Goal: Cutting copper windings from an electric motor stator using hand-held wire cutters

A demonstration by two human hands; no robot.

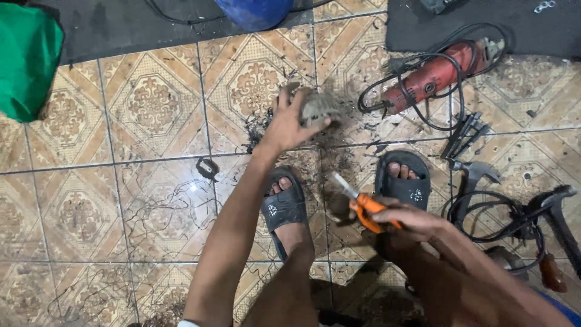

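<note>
Seen from the head camera, a person is squatting over a patterned beige ceramic tile floor point(151, 109), feet in black rubber slide sandals point(284, 209). The left hand point(290, 124) is reaching forward with its fingers curled around a grey, grimy, ribbed metal motor part point(316, 108), holding it just above a scatter of dark wire scraps and shavings point(339, 157) that is lying on the tiles. The right hand point(408, 219) is closing around the orange handles of a pair of pliers point(363, 203), whose pale metal tip is pointing up and to the left, toward the scraps between the two feet; whether the tip is gripping anything cannot be told. Beyond the right foot, a red angle grinder point(433, 75) wrapped in its own black cable is lying on the floor, partly on a dark mat point(484, 24). Near it are resting dark metal hand tools point(463, 133), and to the right a claw hammer head point(475, 172) beside loops of black cable point(496, 215). A green cloth point(27, 60) is showing at the upper left edge, and a blue rounded container point(254, 12) at the top.
</note>
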